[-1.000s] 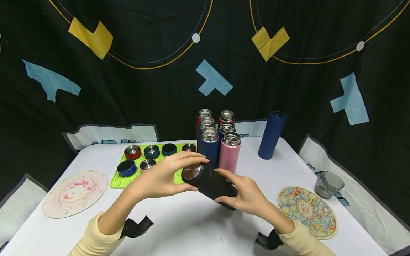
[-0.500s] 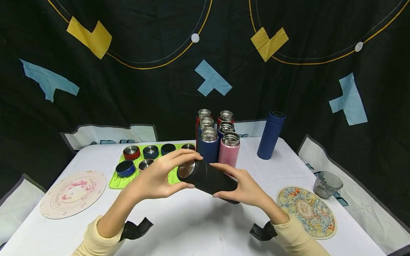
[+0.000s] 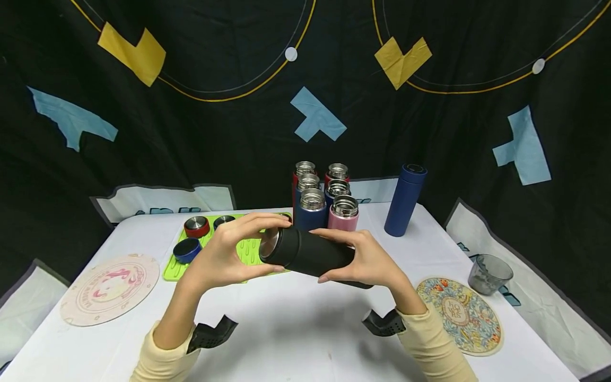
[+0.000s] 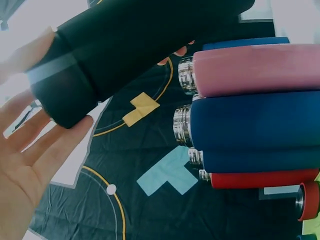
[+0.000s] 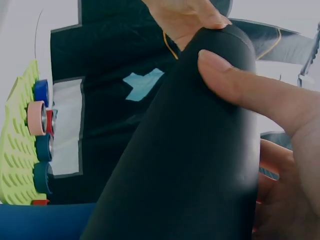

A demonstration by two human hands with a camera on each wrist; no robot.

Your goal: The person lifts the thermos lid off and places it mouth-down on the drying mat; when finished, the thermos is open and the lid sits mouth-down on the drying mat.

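Observation:
A black thermos flask (image 3: 317, 255) is held up over the table between both hands, lying nearly level, its shiny disc-ended lid (image 3: 288, 247) to the left. The left hand (image 3: 221, 260) grips the lid end, fingers over the top and thumb below; in the left wrist view its fingers (image 4: 60, 145) curve about the lid. The right hand (image 3: 369, 260) holds the body from the right, thumb below. In the right wrist view, the right thumb (image 5: 225, 80) lies along the flask's dark side. Behind it stand several lidless flasks, a pink one (image 3: 343, 215) and a blue one (image 3: 311, 215) in front.
A green ribbed mat (image 3: 250, 251) bears several lids, among them a red one (image 3: 197, 227) and a blue one (image 3: 187, 250). A capped blue flask (image 3: 406, 201) stands back right. A grey glass (image 3: 490, 274), a patterned round mat (image 3: 458, 318) and a pink-white one (image 3: 112, 289) lie outward.
The flask has risen a little, shifted slightly left and turned from steeply slanted to nearly level. Both hands moved with it, still holding it at the lid and the body.

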